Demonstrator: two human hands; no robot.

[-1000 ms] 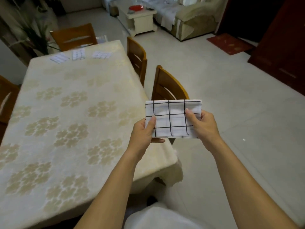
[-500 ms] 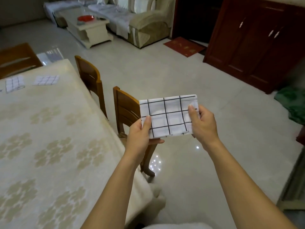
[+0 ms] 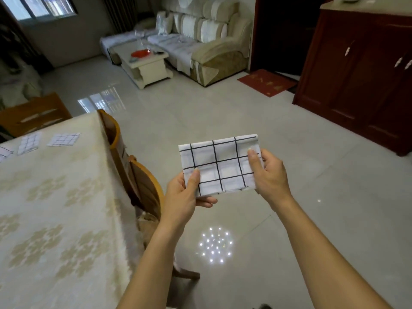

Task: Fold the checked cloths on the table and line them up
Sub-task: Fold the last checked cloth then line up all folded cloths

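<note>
Both hands, the left hand (image 3: 181,198) and the right hand (image 3: 268,175), pinch a folded checked cloth (image 3: 219,165) over glossy floor tiles (image 3: 223,121); the table (image 3: 55,219) lies left of the fingers.

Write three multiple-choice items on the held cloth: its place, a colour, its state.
1. Where is the held cloth? A. Over the floor, beside the table. B. Lying on the table. C. Under the table.
2. Its grid lines are: A. red. B. black. C. green.
3. The cloth is: A. balled up. B. folded into a flat rectangle. C. spread fully open.
Answers: 1 A, left hand and right hand hold it past the table's edge; 2 B, black lines on white; 3 B, straight edges, layers showing.
</note>
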